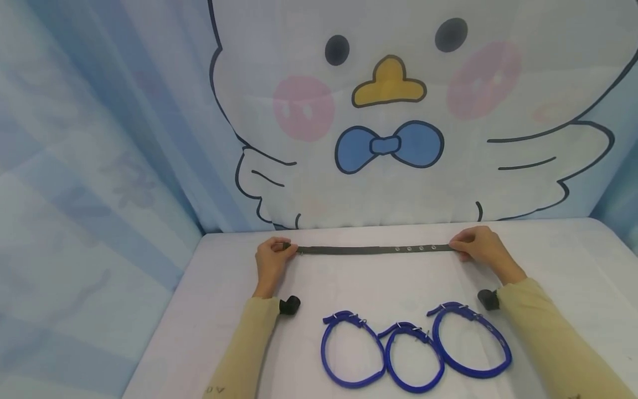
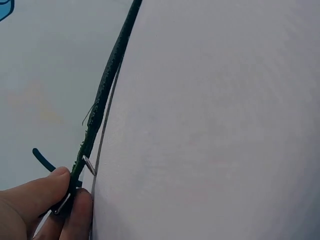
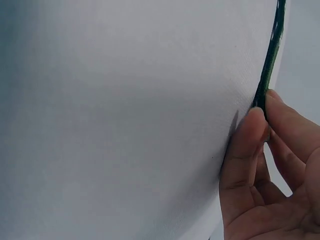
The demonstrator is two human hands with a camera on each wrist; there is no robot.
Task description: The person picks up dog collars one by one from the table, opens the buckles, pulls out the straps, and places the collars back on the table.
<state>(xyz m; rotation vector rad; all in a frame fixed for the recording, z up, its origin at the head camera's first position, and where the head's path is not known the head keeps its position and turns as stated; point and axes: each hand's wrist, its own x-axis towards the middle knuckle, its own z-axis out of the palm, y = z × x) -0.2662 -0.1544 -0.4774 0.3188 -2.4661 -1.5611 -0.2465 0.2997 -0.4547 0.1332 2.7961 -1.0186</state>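
A dark green-grey collar [image 1: 349, 250] is stretched out straight, side to side, near the table's far edge. My left hand [image 1: 272, 263] pinches its buckle end between thumb and fingers. In the left wrist view a metal ring [image 2: 89, 165] sticks out from the strap [image 2: 107, 82] just beyond the fingertips. At the other end, past a row of several metal eyelets, my right hand [image 1: 482, 250] pinches the strap's tip, and the right wrist view shows the strap [image 3: 271, 57] edge-on. The fingers partly hide the buckle.
Three blue collars, each buckled into a loop, lie side by side nearer me: a left one [image 1: 354, 384], a middle one [image 1: 416, 389] and a right one [image 1: 478, 374]. Behind the white table [image 1: 224, 310] hangs a cartoon-printed curtain [image 1: 389, 199].
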